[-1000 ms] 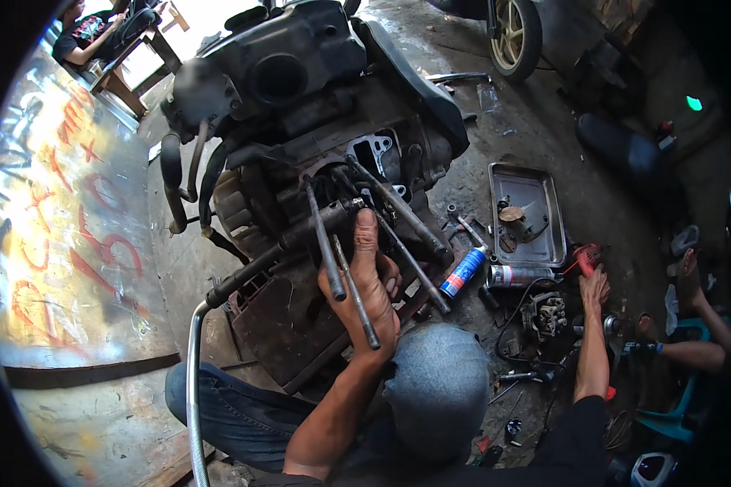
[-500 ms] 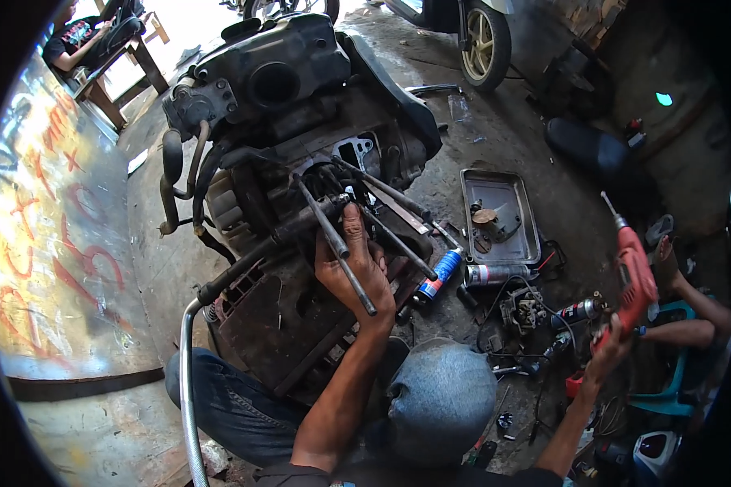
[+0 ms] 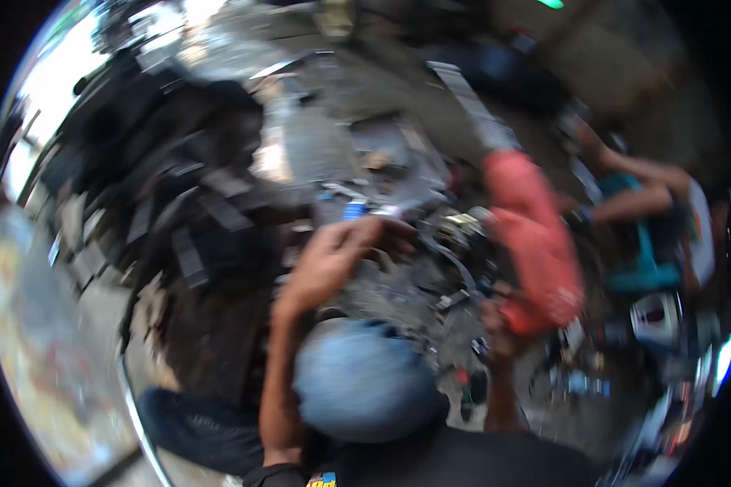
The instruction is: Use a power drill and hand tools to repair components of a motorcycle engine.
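My right hand (image 3: pixel 503 329) is closed round the handle of a red power drill (image 3: pixel 536 235), whose long bit end points up and away. Smeared by motion, my left hand (image 3: pixel 341 252) is raised over the middle of the floor, its fingers stretched out and bent a little downward. Nothing shows in it. To its left stands a dark, greasy engine (image 3: pixel 211 154) with several rods sticking out, all blurred. Past the left fingertips is a blue spray can (image 3: pixel 354 211), partly hidden.
My denim knee (image 3: pixel 374 381) rises between my forearms. A metal tray (image 3: pixel 439 166) with parts lies farther off. At the right are another person's arm (image 3: pixel 633 203) and a teal stool (image 3: pixel 646 268). A metal bar (image 3: pixel 142 426) stands at the lower left.
My view has swung to the right and blurred. The left hand has come off the engine's rods and moved toward the drill. The drill now appears nearer and larger, still in my right hand.
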Motion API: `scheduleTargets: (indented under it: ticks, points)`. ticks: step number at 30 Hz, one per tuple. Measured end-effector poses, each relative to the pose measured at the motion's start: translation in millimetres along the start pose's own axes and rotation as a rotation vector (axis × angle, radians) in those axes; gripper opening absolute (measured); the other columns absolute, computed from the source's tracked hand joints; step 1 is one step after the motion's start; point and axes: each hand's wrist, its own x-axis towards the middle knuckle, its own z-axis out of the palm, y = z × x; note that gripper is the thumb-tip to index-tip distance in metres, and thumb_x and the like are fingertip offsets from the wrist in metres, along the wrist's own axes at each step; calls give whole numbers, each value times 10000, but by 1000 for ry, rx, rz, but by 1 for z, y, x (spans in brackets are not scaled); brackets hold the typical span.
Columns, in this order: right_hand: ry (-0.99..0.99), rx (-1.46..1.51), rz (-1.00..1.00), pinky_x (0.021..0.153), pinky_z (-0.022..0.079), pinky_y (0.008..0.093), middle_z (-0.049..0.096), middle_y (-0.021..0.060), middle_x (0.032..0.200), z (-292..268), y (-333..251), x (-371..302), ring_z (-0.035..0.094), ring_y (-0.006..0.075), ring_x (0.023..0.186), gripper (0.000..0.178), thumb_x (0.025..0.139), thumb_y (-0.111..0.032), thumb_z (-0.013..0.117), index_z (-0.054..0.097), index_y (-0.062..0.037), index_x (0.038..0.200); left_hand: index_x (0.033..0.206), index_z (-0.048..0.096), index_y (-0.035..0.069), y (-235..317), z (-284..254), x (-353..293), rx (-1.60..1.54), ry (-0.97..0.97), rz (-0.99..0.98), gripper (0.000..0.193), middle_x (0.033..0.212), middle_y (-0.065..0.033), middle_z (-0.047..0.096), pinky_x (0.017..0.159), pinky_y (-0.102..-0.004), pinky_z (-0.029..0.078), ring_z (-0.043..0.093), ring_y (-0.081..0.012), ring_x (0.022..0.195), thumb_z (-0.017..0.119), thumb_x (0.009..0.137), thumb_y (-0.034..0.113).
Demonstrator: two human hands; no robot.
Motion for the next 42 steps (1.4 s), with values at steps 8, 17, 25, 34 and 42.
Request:
scheduleTargets:
  ticks: [8, 17, 25, 34, 42]
  points:
    - [46, -397, -772, 697, 531, 494, 642, 166, 799, 50, 56, -21, 617, 365, 717, 499, 937, -434, 529, 568, 30, 1118, 1370, 414, -15, -15, 57, 65, -555, -200, -16, 742, 1365, -226, 533, 1041, -432, 455, 544, -332, 1251, 402, 971, 611]
    - [-496, -694, -41, 1036, 443, 414, 553, 152, 1327, 38, 83, -34, 562, 288, 1210, 1049, 608, -238, 923, 348, -36, 1463, 1237, 508, 28, -3, 41, 20, -304, -59, -100, 418, 1055, -35, 627, 801, -279, 490, 574, -93, 911, 595, 998, 360]
    - [-913, -401, -90, 1061, 413, 416, 508, 154, 1372, 53, 69, -26, 525, 286, 1249, 1103, 599, -241, 930, 303, -38, 1484, 1190, 517, 24, -2, 37, -9, -507, -215, 94, 394, 1025, -100, 628, 958, -365, 474, 604, -180, 1037, 565, 1005, 369]
    - [-1040, -145, 53, 1093, 374, 420, 451, 156, 1430, 58, 63, -23, 477, 283, 1299, 1174, 586, -243, 939, 245, -40, 1511, 1067, 523, 54, -46, 43, -5, -775, 25, 27, 246, 913, -66, 624, 838, -378, 530, 656, -208, 891, 673, 943, 205]
    - [-1102, 132, 209, 1122, 339, 422, 399, 159, 1482, 52, 58, -14, 434, 280, 1344, 1237, 576, -246, 947, 193, -41, 1535, 1071, 521, 48, -49, 45, -9, -681, 131, -20, 277, 869, -56, 625, 810, -364, 546, 667, -193, 842, 693, 928, 211]
